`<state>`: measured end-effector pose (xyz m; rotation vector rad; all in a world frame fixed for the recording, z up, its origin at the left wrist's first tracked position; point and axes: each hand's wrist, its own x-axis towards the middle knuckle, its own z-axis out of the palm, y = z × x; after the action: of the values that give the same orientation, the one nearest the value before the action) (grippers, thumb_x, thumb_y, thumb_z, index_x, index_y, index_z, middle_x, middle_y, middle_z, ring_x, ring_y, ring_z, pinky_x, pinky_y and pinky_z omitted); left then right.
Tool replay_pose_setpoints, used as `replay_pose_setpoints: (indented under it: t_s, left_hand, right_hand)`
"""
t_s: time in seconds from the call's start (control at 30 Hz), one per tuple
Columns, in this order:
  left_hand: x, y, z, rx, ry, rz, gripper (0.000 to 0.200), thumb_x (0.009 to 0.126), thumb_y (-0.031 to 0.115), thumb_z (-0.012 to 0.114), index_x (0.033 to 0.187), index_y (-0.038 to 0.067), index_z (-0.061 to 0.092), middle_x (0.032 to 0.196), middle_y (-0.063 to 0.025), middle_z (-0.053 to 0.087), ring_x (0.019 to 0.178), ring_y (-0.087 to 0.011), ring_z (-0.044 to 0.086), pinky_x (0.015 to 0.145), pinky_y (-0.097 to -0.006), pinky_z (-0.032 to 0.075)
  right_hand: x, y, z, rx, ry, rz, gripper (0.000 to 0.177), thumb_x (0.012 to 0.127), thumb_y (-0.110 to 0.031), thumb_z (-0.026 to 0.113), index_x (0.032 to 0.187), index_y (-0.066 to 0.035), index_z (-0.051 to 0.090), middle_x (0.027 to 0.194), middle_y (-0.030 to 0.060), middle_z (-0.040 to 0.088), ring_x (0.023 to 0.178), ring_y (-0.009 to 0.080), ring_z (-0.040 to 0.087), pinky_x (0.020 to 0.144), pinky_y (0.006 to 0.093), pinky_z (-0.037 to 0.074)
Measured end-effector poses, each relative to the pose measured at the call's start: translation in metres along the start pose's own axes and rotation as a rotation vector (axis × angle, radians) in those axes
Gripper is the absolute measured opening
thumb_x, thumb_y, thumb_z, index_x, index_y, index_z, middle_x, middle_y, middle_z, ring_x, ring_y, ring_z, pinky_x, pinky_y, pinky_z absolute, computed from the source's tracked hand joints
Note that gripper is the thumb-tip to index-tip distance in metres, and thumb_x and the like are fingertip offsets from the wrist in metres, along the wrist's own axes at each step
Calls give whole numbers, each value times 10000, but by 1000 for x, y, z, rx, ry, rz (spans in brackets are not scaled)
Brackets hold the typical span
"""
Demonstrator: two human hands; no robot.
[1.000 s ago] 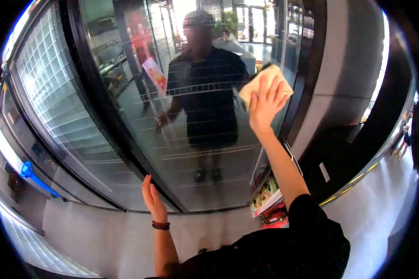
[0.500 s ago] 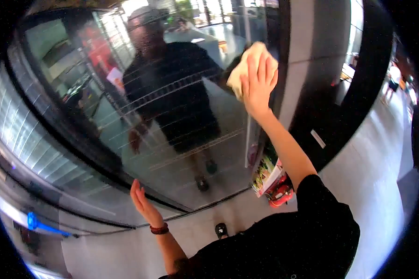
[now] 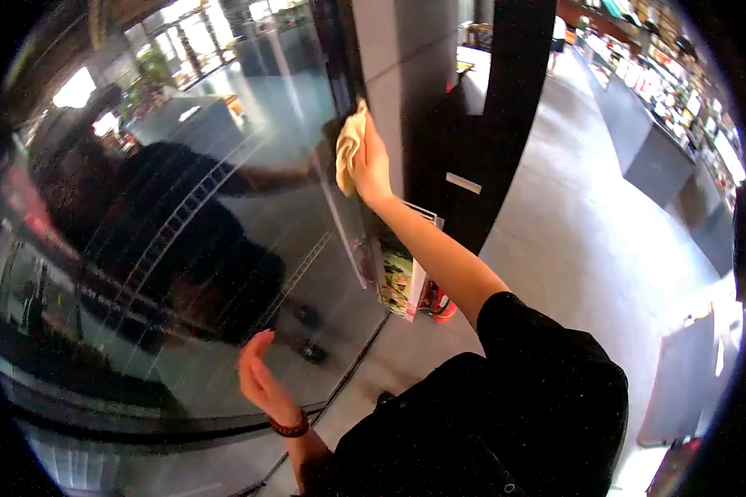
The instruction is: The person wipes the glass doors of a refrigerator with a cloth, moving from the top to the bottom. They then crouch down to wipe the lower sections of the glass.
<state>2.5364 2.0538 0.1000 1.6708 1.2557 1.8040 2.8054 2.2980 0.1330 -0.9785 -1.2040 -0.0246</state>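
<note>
A dark, reflective glass pane (image 3: 224, 273) fills the left half of the view. Near its right edge my right hand (image 3: 374, 164) holds a cream cloth (image 3: 350, 153), which lies between the palm and the glass. The cloth looks bunched, with its upper end sticking out above the fingers. My left hand (image 3: 265, 381) is low in front of the pane, empty, its fingers bent and apart from the thumb. A dark red beaded bracelet (image 3: 290, 425) is on that wrist.
Right of the pane stand a grey pillar (image 3: 383, 74) and a black panel (image 3: 439, 124). A printed board (image 3: 400, 286) and a red object (image 3: 443, 307) are on the floor below. Grey counters (image 3: 655, 157) with many items line the far right, where a person (image 3: 559, 35) stands.
The view has turned to the right, bringing the counters into sight. My right hand, still with the cloth, is now at the pane's right edge with its palm seen more edge-on.
</note>
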Motion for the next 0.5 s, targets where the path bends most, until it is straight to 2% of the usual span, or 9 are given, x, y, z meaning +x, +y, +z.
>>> replay_pose_setpoints:
  t_s: [0.07,0.1,0.17,0.27,0.33,0.4,0.43,0.47,0.5]
  left_hand:
    - [9,-9,18,-68,-141,-75,375,999,230,361,1083,-56,590,1046,-161,642,952,-254,626,877,-371,492]
    - [13,-7,30,-127,-187,-115,370,997,222,361,1084,-56,590,1042,-161,643,948,-255,627,876,-371,492]
    - [17,-3,56,-249,-277,-192,361,991,207,361,1084,-56,590,1032,-161,645,940,-256,628,875,-371,492]
    - [12,-16,98,-569,-494,-348,424,998,303,353,1199,-28,524,1111,-163,619,1035,-271,604,922,-391,469]
    - [1,-17,129,-860,-645,-531,510,998,413,361,1283,2,459,1198,-161,584,1114,-277,567,976,-408,430]
    - [-13,-20,159,-1114,-758,-835,585,981,509,336,1380,84,383,1363,-123,469,1219,-264,481,1001,-429,403]
    - [-24,-25,173,-1256,-786,-985,609,974,541,325,1414,120,352,1410,-100,426,1253,-259,448,1013,-443,389]
    - [-37,-33,188,-1351,-787,-1104,631,956,582,321,1437,174,325,1427,-59,402,1285,-252,407,1039,-472,354]
    - [-34,-2,191,-1362,-788,-1154,649,940,612,332,1419,175,356,1408,-49,425,1277,-250,418,1059,-477,330]
  right_hand:
    - [-20,26,-12,19,28,143,433,1001,-225,397,1378,-11,393,1130,235,594,1061,352,581,904,377,440]
    - [-26,49,-21,123,29,273,429,1009,-259,395,1368,-25,421,1137,157,610,1044,265,588,908,339,436]
    - [-33,6,-63,586,56,590,415,1010,-284,411,1348,-47,459,1129,64,603,1015,149,561,896,281,428]
    - [-62,-17,-124,660,-60,637,395,1006,-236,439,1358,-58,440,1157,10,583,1020,94,557,876,258,451]
    - [-78,-53,-152,525,-163,569,395,995,-232,462,1350,-61,441,1147,7,580,1001,88,555,834,265,468]
    - [-81,-86,-176,462,-394,744,411,961,-214,510,1338,-62,452,1147,31,588,999,104,564,813,284,468]
    - [-84,-99,-185,181,-563,675,437,924,-204,547,1329,-61,462,1152,52,591,1008,134,573,820,310,462]
    - [-87,-112,-194,-97,-723,575,465,888,-193,584,1319,-60,472,1158,74,595,1017,165,581,828,335,455]
    - [-97,-117,-200,-616,-826,91,498,845,-185,617,1309,-60,482,1163,95,596,1035,204,585,848,372,443]
